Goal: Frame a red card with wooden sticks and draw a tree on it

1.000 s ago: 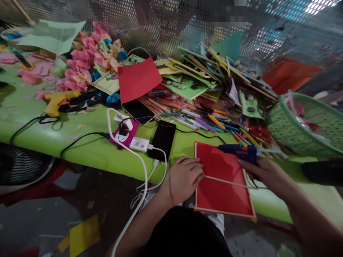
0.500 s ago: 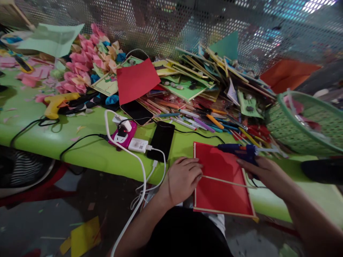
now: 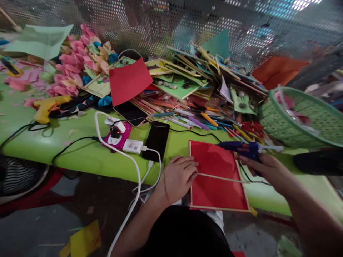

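Note:
A red card (image 3: pixel 214 194) edged with thin pale wooden strips lies at the bench's front edge, its lower part jutting past it. My left hand (image 3: pixel 179 178) rests over the card's left side, fingers closed on one end of a thin wooden stick (image 3: pixel 222 177) that crosses the card and pokes out beyond its right side. In my right hand (image 3: pixel 268 169) is a blue hot glue gun (image 3: pixel 242 147). Its nozzle points left, over or close to the card's top edge, and a white glue stick (image 3: pixel 272 147) protrudes from its back. Whether the nozzle touches the card I cannot tell.
A black phone (image 3: pixel 156 141) and a pink power socket (image 3: pixel 118 137) with white cables sit left of the card. Behind are pens (image 3: pixel 197 122) and piled framed cards (image 3: pixel 179 89). A green basket (image 3: pixel 289 117) stands right; a yellow glue gun (image 3: pixel 45 109) lies left.
The view has turned slightly right, so most things sit further left. The glue gun has shifted a little to the right along the card's top edge. My left hand still holds the stick.

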The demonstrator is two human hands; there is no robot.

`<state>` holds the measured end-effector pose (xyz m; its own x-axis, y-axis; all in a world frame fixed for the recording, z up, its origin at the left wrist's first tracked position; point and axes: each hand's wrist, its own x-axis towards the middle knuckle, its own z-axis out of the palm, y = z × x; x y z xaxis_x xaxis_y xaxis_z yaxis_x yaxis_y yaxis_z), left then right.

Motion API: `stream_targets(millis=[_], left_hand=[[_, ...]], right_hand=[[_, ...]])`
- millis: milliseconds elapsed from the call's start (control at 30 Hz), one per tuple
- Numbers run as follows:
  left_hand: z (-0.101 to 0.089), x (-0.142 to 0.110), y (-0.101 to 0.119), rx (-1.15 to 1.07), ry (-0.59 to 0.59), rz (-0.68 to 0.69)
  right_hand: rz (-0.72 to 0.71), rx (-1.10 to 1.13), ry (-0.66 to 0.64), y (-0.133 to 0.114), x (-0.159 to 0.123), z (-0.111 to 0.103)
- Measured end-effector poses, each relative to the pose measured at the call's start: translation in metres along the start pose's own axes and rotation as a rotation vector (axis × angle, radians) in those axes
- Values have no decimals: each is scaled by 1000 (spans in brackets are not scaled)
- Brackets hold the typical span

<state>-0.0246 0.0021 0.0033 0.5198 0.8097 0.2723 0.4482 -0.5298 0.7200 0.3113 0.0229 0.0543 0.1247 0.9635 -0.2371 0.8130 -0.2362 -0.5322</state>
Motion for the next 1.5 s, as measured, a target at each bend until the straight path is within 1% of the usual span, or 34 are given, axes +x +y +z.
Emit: stream_targets(millis=[100, 300, 633, 700, 867, 933, 1100, 1233, 1333, 1500], left_hand=[[1, 0, -1, 5, -1, 0], [1, 0, -1, 11, 11, 7], [2, 0, -1, -3, 14, 14], [1, 0, -1, -8, 12, 11], [0, 0, 0, -13, 20, 22], [0, 0, 0, -10, 25, 26], [-1, 0, 1, -4, 22, 27], [-1, -1, 0, 2, 17, 31], [0, -1, -1, 3, 35, 40], [1, 0, -1, -2, 43, 36]], right_hand=[[60, 12, -33, -5, -1, 0], [106, 10, -52, -10, 0, 2], [48, -7, -60, -32, 0, 7], [50, -10, -58, -29, 1, 6], [56, -36, -48, -15, 1, 2], [53, -32, -48, -13, 2, 2], [53, 67, -70, -27, 5, 13], [22, 79, -82, -38, 7, 17], [20, 55, -77, -35, 6, 14], [70, -34, -35, -20, 0, 3]])
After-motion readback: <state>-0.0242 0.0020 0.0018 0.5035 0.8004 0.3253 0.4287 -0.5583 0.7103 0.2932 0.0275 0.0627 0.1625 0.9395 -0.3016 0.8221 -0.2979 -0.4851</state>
